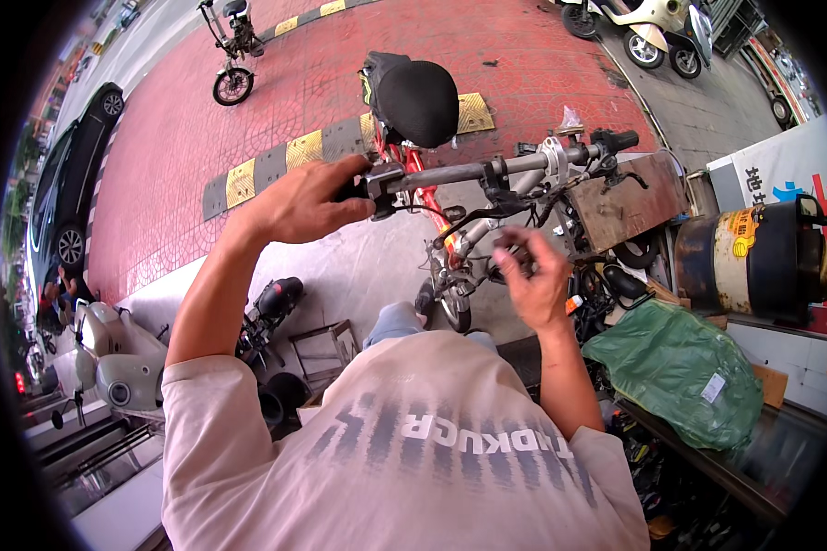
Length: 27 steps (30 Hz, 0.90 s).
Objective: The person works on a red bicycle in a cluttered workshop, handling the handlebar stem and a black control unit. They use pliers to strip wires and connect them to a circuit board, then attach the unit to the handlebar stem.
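Our left hand (305, 204) grasps the handlebar (469, 173); it runs left to right, farther than our curled right hand (539, 283); whether that holds anything, we cannot tell.

Red patterned paving (170, 174) in daylight, grey road (156, 41) beyond.

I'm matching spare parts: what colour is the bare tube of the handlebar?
The handlebar tube is silver-grey; it shows best in the head view.

grey concrete floor (331, 253): red-framed bike (428, 195) | red paving (175, 138): small parked bike (240, 41), yellow-black strip (308, 149)
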Available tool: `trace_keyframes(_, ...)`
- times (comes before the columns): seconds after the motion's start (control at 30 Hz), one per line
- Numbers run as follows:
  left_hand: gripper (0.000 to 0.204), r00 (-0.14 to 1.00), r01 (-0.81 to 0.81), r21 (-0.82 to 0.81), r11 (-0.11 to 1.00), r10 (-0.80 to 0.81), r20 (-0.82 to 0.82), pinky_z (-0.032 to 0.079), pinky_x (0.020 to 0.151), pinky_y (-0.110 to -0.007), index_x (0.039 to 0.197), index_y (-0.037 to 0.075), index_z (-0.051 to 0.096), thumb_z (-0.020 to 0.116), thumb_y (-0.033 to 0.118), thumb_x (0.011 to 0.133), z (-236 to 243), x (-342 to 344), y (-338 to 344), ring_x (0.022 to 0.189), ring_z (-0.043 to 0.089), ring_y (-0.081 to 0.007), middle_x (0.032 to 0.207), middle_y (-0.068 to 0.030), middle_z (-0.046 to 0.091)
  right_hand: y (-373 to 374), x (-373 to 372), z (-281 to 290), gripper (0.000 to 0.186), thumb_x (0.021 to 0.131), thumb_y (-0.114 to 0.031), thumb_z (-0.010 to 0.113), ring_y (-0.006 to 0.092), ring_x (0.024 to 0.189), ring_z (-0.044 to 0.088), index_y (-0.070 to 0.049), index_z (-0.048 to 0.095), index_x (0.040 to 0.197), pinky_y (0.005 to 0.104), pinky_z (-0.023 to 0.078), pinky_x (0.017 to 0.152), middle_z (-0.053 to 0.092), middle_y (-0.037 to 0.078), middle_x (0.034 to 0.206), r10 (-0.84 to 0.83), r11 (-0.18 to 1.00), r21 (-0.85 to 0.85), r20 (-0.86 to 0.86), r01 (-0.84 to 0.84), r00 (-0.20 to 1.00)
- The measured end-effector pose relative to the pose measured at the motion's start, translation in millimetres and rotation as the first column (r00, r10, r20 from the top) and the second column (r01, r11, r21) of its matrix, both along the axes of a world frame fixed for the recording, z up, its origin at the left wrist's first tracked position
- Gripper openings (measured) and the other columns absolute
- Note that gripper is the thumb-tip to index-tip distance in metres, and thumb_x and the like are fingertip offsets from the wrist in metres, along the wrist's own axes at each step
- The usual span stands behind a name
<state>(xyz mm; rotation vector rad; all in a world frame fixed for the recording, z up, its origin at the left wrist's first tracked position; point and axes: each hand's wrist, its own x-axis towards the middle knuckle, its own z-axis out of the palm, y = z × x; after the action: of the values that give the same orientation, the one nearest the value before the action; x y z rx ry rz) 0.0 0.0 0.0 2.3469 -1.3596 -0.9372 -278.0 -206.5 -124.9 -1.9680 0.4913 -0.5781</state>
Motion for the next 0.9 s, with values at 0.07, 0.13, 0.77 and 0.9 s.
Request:
trace_keyframes(0.07, 0.055, 0.997, 0.073, -0.045, 0.996, -0.073, 0.014, 0.048, 0.080, -0.048, 0.132, 0.001, 0.056, 0.068, 0.034, 0.090, -4, 0, -4, 0.082, 0.063, -0.0364, 0.086, -0.0231, 0.064, -17, 2, -2, 0.034, 0.093, -0.020, 0.076, 0.0106, 0.067, 0.061, -0.002, 0.067, 0.121, 0.0272, 0.049, 0.061, 0.074, 0.005, 0.088, -0.164, 0.985, -0.038, 0.105, 0.168, 0.981)
trace_keyframes(0.13, 0.053, 0.994, 0.092, -0.081, 0.992, -0.087, 0.065, 0.049, 0.076, -0.045, 0.131, 0.001, 0.056, 0.067, 0.032, 0.090, -10, -2, -16, 0.080, 0.063, -0.0324, 0.086, -0.0201, 0.064, -46, 4, 25, 0.044, 0.094, -0.028, 0.076, 0.0128, 0.069, 0.062, -0.001, 0.066, 0.126, 0.0302, 0.050, 0.063, 0.072, 0.007, 0.085, -0.212, 0.976, -0.054, -0.005, 0.211, 0.977)
trace_keyframes(0.77, 0.060, 0.904, -0.068, -0.063, 0.996, 0.035, -0.425, 0.048, 0.057, -0.029, 0.128, -0.002, 0.061, 0.069, 0.033, 0.080, -23, 28, -22, 0.065, 0.061, -0.0138, 0.079, -0.0065, 0.063, -75, 26, 14, 0.050, 0.088, -0.054, 0.077, 0.0271, 0.076, 0.064, -0.006, 0.080, 0.102, 0.0395, 0.048, 0.070, 0.066, 0.013, 0.082, -0.031, 0.999, -0.025, -0.193, 0.027, 0.981)
trace_keyframes(0.9, 0.050, 0.953, 0.001, 0.004, 1.000, 0.001, -0.304, 0.048, 0.057, -0.033, 0.124, -0.002, 0.061, 0.067, 0.029, 0.084, -3, 15, -33, 0.062, 0.060, -0.0169, 0.077, -0.0080, 0.063, -78, 26, 13, 0.046, 0.088, -0.045, 0.080, 0.0208, 0.076, 0.059, -0.002, 0.078, 0.103, 0.0360, 0.046, 0.070, 0.066, 0.009, 0.083, -0.013, 1.000, -0.026, -0.220, 0.007, 0.975)
